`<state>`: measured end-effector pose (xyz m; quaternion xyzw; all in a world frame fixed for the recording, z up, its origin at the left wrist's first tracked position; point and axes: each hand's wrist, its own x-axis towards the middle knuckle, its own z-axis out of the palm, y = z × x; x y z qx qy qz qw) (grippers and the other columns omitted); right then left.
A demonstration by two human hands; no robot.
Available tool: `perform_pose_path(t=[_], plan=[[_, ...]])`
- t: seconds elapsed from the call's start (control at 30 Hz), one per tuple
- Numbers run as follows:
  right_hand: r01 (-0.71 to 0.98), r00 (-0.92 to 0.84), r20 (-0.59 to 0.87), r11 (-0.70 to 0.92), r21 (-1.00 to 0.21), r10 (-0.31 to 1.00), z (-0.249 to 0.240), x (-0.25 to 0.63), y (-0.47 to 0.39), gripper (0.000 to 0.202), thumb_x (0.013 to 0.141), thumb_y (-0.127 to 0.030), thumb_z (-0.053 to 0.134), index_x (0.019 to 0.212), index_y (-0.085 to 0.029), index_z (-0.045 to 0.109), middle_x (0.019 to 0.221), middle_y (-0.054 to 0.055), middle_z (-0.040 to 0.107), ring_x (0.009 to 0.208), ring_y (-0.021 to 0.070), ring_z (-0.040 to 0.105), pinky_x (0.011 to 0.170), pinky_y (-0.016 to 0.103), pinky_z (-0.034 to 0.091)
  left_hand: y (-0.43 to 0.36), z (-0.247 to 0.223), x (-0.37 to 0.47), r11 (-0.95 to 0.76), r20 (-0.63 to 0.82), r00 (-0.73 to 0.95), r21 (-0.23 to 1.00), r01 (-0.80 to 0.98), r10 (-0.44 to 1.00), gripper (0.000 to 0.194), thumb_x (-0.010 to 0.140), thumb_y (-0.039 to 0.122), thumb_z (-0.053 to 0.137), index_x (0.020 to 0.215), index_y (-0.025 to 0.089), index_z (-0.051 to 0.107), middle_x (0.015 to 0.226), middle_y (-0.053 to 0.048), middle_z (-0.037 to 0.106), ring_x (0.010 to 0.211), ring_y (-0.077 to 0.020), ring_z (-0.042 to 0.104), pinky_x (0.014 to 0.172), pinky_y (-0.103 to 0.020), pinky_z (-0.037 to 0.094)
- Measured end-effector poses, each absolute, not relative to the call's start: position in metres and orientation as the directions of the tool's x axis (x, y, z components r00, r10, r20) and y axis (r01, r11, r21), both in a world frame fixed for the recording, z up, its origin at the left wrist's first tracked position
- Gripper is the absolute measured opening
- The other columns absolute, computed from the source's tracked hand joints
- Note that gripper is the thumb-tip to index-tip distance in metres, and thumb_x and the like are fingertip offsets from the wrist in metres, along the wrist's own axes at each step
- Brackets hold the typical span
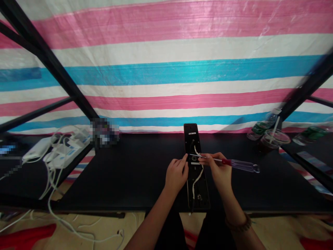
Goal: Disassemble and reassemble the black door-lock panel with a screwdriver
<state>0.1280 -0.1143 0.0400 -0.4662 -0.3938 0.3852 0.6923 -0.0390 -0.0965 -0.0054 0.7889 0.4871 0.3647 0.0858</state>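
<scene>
A long black panel (198, 187) lies lengthwise on the black table, with a white cable (198, 177) running along it and small screws on its face. My right hand (220, 170) grips a screwdriver (240, 165) by its shaft, beside the red collar; the clear purple handle points right. The metal tip reaches left over the panel's middle, near a round part. At the panel's left edge, my left hand (177, 173) touches it with the fingertips, the fingers bent; whether something small is between them cannot be made out.
White power strips with tangled cables (63, 152) lie at the left. A plastic cup with a straw (275, 139) and a bottle (260, 128) stand and lean at the right. Black metal frame bars (59, 73) rise at both sides, before a striped sheet (166, 76).
</scene>
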Motion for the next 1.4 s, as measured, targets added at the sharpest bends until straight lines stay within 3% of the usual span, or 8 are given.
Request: perform_pose_path(t=[0.23,0.43,0.5,0.67,0.83,0.9,1.1,1.4], plan=[[-0.332,0.594,0.056,0.308,-0.892,0.803,0.015,0.181,-0.123,0.041,0.074,-0.051,0.083,0.076,-0.019,0.057,0.074,0.005,0.077,0.053,0.0153,0.071,0.049,0.024,0.059,-0.083,0.003,-0.043,-0.565,0.531,0.286,0.493,0.661,0.798,0.036,0.102,0.028,0.044,0.127,0.019,0.068,0.108,-0.011,0.076,0.094,-0.0258,0.065,0.091,-0.044,0.051],[-0.318,0.551,-0.124,0.07,-0.946,0.825,-0.017,0.214,-0.114,0.052,0.069,-0.064,0.078,0.076,-0.017,0.059,0.043,-0.007,0.052,0.027,0.0052,0.037,0.027,0.017,0.026,-0.085,0.001,-0.04,-0.553,0.54,0.244,0.538,0.636,0.806,0.035,0.101,0.028,0.046,0.128,0.021,0.066,0.117,-0.01,0.074,0.104,-0.0253,0.065,0.097,-0.045,0.052],[-0.281,0.51,-0.139,0.012,-0.96,0.849,-0.023,0.214,-0.11,0.052,0.065,-0.063,0.081,0.078,-0.017,0.061,0.042,-0.01,0.046,0.027,0.0051,0.033,0.028,0.018,0.025,-0.088,-0.004,-0.038,-0.513,0.515,0.187,0.618,0.595,0.837,0.035,0.1,0.028,0.047,0.13,0.022,0.065,0.121,-0.009,0.072,0.11,-0.0244,0.065,0.101,-0.045,0.051],[0.092,0.548,0.008,-0.05,-0.994,0.837,-0.033,0.205,-0.108,0.051,0.07,-0.066,0.073,0.083,-0.018,0.065,0.047,-0.006,0.052,0.036,0.013,0.047,0.036,0.025,0.037,-0.097,-0.016,-0.034,-0.348,0.333,0.105,0.866,0.358,0.937,0.041,0.1,0.03,0.047,0.139,0.022,0.056,0.133,-0.009,0.067,0.122,-0.0227,0.062,0.109,-0.043,0.047],[0.433,0.467,0.18,-0.046,-0.9,0.865,-0.044,0.203,-0.108,0.053,0.079,-0.066,0.062,0.092,-0.016,0.071,0.075,0.011,0.076,0.068,0.0267,0.071,0.06,0.032,0.052,-0.1,-0.02,-0.036,-0.221,0.186,0.168,0.951,0.218,0.968,0.058,0.097,0.03,0.05,0.153,0.021,0.035,0.105,-0.007,0.074,0.096,-0.0198,0.071,0.091,-0.038,0.054],[0.495,0.431,0.206,-0.04,-0.868,0.879,-0.048,0.204,-0.108,0.05,0.082,-0.064,0.059,0.095,-0.017,0.071,0.08,0.012,0.077,0.074,0.028,0.072,0.066,0.034,0.052,-0.099,-0.02,-0.037,-0.215,0.176,0.196,0.955,0.203,0.965,0.059,0.096,0.03,0.053,0.152,0.021,0.035,0.101,-0.006,0.074,0.093,-0.0194,0.07,0.089,-0.037,0.053],[0.627,0.359,0.232,-0.049,-0.778,0.904,-0.05,0.204,-0.108,0.045,0.087,-0.056,0.053,0.101,-0.017,0.07,0.068,0.007,0.072,0.062,0.0244,0.068,0.058,0.032,0.046,-0.098,-0.022,-0.038,-0.211,0.173,0.197,0.958,0.195,0.965,0.063,0.092,0.029,0.056,0.152,0.019,0.038,0.086,0.0,0.069,0.079,-0.0164,0.064,0.08,-0.031,0.05],[0.637,0.342,0.241,-0.035,-0.77,0.908,-0.053,0.204,-0.108,0.043,0.087,-0.056,0.052,0.1,-0.018,0.068,0.064,0.005,0.069,0.059,0.024,0.067,0.057,0.032,0.046,-0.099,-0.025,-0.039,-0.22,0.181,0.202,0.956,0.195,0.963,0.064,0.094,0.032,0.054,0.154,0.016,0.038,0.08,0.001,0.062,0.074,-0.0147,0.057,0.077,-0.03,0.048]])
